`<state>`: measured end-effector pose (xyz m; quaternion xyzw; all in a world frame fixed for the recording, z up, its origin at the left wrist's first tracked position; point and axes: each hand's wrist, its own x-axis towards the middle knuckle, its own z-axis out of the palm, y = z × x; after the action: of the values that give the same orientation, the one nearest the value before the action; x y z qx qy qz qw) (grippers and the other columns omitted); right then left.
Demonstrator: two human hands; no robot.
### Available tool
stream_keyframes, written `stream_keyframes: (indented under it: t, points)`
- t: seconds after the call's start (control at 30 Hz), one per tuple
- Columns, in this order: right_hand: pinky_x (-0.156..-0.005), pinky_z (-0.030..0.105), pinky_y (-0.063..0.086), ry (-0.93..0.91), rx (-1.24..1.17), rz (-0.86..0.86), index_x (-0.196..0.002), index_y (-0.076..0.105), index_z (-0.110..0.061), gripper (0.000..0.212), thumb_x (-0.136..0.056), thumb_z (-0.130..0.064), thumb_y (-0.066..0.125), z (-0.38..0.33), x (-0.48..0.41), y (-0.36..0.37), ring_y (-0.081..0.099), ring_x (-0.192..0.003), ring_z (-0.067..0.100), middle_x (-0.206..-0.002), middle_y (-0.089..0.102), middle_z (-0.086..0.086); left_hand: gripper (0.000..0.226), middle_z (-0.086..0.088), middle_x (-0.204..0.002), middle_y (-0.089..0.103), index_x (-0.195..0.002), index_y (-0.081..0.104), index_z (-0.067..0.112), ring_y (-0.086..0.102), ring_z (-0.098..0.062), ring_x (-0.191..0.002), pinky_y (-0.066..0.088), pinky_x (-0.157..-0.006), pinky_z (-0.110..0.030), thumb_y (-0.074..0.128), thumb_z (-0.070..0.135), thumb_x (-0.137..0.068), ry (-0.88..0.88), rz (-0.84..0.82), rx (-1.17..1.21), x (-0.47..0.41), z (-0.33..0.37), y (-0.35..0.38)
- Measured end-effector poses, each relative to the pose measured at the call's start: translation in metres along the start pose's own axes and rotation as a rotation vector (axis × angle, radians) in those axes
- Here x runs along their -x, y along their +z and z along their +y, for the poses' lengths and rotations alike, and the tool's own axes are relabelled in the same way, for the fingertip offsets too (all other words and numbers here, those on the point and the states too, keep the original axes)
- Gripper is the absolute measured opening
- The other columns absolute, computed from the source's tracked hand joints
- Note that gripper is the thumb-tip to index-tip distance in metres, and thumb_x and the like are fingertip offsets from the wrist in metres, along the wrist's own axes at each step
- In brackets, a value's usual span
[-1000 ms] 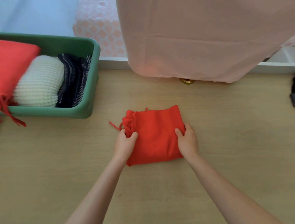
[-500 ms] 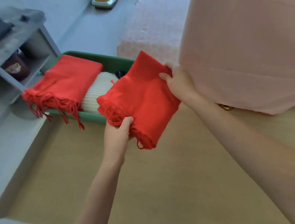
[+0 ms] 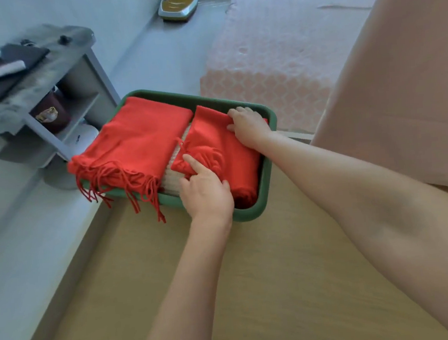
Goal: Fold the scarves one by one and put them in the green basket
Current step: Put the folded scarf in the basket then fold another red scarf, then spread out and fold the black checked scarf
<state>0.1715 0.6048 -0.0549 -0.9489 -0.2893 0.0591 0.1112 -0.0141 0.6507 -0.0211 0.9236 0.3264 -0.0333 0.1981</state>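
Lying in the right half of the green basket (image 3: 268,166) at centre frame, the folded red scarf (image 3: 224,153) sits on a cream knit (image 3: 170,178), beside a second red scarf (image 3: 139,139) whose fringe hangs over the rim. The right hand (image 3: 248,125) pinches its far edge. The left hand (image 3: 206,193) presses a straight forefinger onto its tassels; whether the curled fingers grip cloth cannot be told.

Single head-worn wide view, angled forward and down, close over green basket (image 3: 251,214)
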Motion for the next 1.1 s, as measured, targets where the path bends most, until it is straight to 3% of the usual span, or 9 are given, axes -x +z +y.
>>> stream_keyframes:
  t: [0.1, 0.17, 0.23, 0.33, 0.47, 0.6, 0.73, 0.97, 1.1]
  points:
    - [-0.099, 0.041, 0.033, -0.01, 0.088, -0.018, -0.134, 0.043, -0.006, 0.041, -0.098, -0.025, 0.048, 0.008, 0.006, 0.002, 0.041, -0.124, 0.034, -0.132, 0.045, 0.018, 0.094, -0.021, -0.151, 0.022, -0.152, -0.001, 0.006, 0.023, -0.035, -0.135, 0.024, -0.109, -0.04, 0.051, 0.054, -0.091, -0.034, 0.023, -0.138, 0.007, -0.008, -0.007]
    - [-0.107, 0.04, 0.027, -0.068, 0.061, 0.026, -0.145, 0.031, -0.009, 0.057, -0.095, -0.027, 0.053, 0.008, 0.011, -0.006, 0.033, -0.131, 0.033, -0.141, 0.037, 0.017, 0.092, -0.019, -0.157, 0.005, -0.153, 0.003, 0.009, 0.01, -0.037, -0.143, 0.02, -0.114, -0.045, 0.058, 0.045, -0.089, 0.075, 0.253, -0.058, 0.016, -0.01, -0.01]
    - [-0.109, 0.037, 0.025, -0.15, 0.043, 0.096, -0.145, 0.029, -0.01, 0.063, -0.091, -0.023, 0.058, 0.006, 0.019, -0.013, 0.032, -0.131, 0.031, -0.141, 0.035, 0.014, 0.077, -0.022, -0.154, 0.021, -0.15, 0.023, 0.007, 0.02, -0.038, -0.143, 0.022, -0.114, -0.043, 0.062, 0.026, -0.086, 0.305, 0.466, 0.02, 0.016, -0.006, -0.004]
    - [-0.099, 0.038, 0.033, -0.205, 0.126, 0.107, -0.131, 0.043, -0.009, 0.053, -0.085, -0.023, 0.066, 0.003, 0.035, -0.014, 0.043, -0.121, 0.03, -0.13, 0.045, 0.012, 0.041, -0.011, -0.123, 0.058, -0.132, 0.054, 0.011, 0.054, -0.029, -0.117, 0.041, -0.095, -0.034, 0.052, 0.008, -0.092, 0.446, 0.173, 0.082, 0.006, 0.001, 0.011]
    - [-0.099, 0.037, 0.036, -0.188, 0.276, -0.125, -0.132, 0.046, -0.009, 0.057, -0.088, -0.043, 0.061, 0.002, 0.049, -0.001, 0.046, -0.121, 0.027, -0.13, 0.05, 0.01, 0.028, -0.007, -0.122, 0.056, -0.121, 0.059, 0.009, 0.054, -0.028, -0.113, 0.042, -0.087, -0.038, 0.043, 0.012, -0.097, 0.266, -0.132, -0.088, -0.013, -0.008, 0.029]
    - [-0.105, 0.038, 0.032, -0.142, 0.225, -0.155, -0.142, 0.035, -0.01, 0.072, -0.086, -0.044, 0.064, -0.001, 0.052, -0.005, 0.04, -0.128, 0.028, -0.14, 0.043, 0.01, 0.032, -0.009, -0.124, 0.056, -0.128, 0.055, 0.012, 0.055, -0.03, -0.113, 0.044, -0.086, -0.04, 0.045, 0.016, -0.097, 0.282, -0.167, -0.045, -0.016, -0.003, 0.019]
    - [-0.107, 0.038, 0.031, -0.089, 0.049, -0.168, -0.149, 0.024, -0.013, 0.077, -0.087, -0.039, 0.064, 0.0, 0.069, -0.029, 0.038, -0.132, 0.028, -0.147, 0.037, 0.009, 0.037, -0.007, -0.127, 0.057, -0.135, 0.051, 0.016, 0.056, -0.026, -0.114, 0.045, -0.084, -0.038, 0.044, 0.02, -0.099, 0.304, -0.039, 0.05, -0.003, 0.001, 0.002]
    - [-0.106, 0.038, 0.037, -0.007, -0.234, -0.067, -0.14, 0.044, -0.015, 0.056, -0.09, -0.03, 0.063, 0.022, 0.132, -0.067, 0.048, -0.125, 0.021, -0.137, 0.051, 0.005, 0.029, -0.007, -0.113, 0.068, -0.122, 0.061, 0.014, 0.062, -0.026, -0.105, 0.051, -0.086, -0.042, 0.051, 0.016, -0.095, 0.41, -0.021, 0.274, 0.036, 0.039, -0.016]
    - [-0.1, 0.033, 0.043, 0.052, -0.365, -0.084, -0.131, 0.053, -0.013, 0.038, -0.094, -0.02, 0.057, 0.058, 0.189, -0.082, 0.055, -0.117, 0.019, -0.128, 0.06, 0.006, 0.026, -0.002, -0.107, 0.07, -0.117, 0.065, 0.017, 0.064, -0.023, -0.101, 0.049, -0.084, -0.033, 0.054, 0.016, -0.093, 0.43, -0.106, 0.324, 0.068, 0.073, -0.007]
